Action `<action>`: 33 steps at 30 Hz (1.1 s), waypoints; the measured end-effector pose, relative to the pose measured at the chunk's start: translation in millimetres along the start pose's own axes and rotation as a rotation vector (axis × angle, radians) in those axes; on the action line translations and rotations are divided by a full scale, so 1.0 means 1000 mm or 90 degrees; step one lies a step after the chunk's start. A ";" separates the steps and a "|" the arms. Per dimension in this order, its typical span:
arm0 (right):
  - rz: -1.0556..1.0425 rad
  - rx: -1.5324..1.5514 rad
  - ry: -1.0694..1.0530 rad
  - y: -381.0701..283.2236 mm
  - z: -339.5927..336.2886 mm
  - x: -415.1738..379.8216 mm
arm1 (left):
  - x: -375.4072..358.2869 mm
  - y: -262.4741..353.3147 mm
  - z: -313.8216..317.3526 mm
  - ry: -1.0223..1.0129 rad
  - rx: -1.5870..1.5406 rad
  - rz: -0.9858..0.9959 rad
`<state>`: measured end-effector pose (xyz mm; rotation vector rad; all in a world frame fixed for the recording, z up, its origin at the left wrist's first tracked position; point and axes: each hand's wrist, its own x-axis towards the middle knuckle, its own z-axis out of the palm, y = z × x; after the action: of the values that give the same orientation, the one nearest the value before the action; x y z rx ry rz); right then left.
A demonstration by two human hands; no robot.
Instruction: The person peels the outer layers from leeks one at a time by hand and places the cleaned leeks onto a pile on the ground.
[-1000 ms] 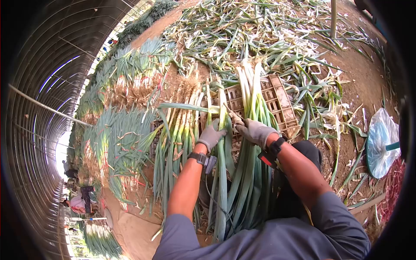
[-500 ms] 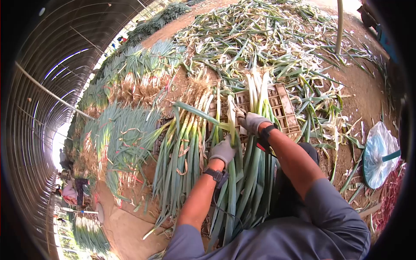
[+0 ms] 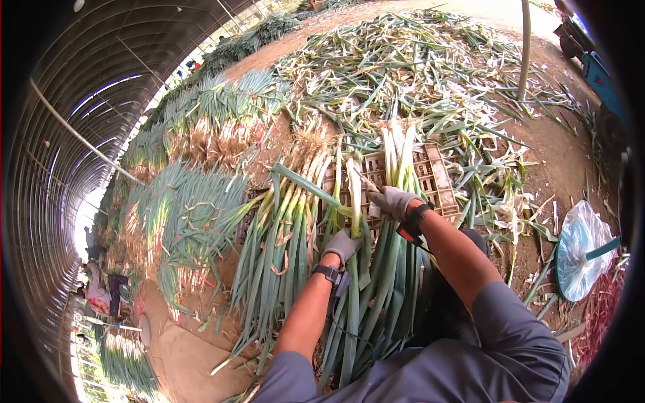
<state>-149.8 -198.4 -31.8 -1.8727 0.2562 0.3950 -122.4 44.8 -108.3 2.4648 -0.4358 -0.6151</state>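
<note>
My gloved left hand [image 3: 344,246] is closed around a green onion [image 3: 354,181], low on its stalk where white turns to green. Its white end points away from me, and a green leaf bends off to the left. Beside that white end is my gloved right hand [image 3: 395,202], its fingers drawn together; a thin brownish piece shows at the fingertips, too small to name. Pale, cleaned green onions [image 3: 401,149] lie on a brown plastic crate [image 3: 440,180] just beyond the right hand. To the left, green onions with roots and dry skins [image 3: 295,201] lie in a heap.
A large pile of stripped leaves [image 3: 403,60] spreads ahead. Tied green onion bundles [image 3: 195,201] stand in rows at left. A pole [image 3: 525,54] rises at far right. A clear plastic bag [image 3: 583,252] over a blue disc lies at right. Another person [image 3: 101,292] is at far left.
My right hand has shifted slightly away from the stalk, toward me and to the right. The left hand still grips the same green onion, a little lower in view.
</note>
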 end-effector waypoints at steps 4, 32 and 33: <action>0.011 0.023 0.027 -0.003 0.003 0.010 | 0.006 -0.002 0.007 0.026 0.064 -0.034; 0.035 0.430 0.095 0.028 -0.080 -0.105 | 0.085 0.197 -0.064 -0.041 -0.218 0.133; 0.029 0.425 0.091 0.033 -0.077 -0.098 | 0.068 0.201 -0.047 -0.096 -0.242 0.063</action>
<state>-241.0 -283.4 0.7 -1.2393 0.4648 0.1708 -75.1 -122.8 21.7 2.0335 -0.4499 -0.7681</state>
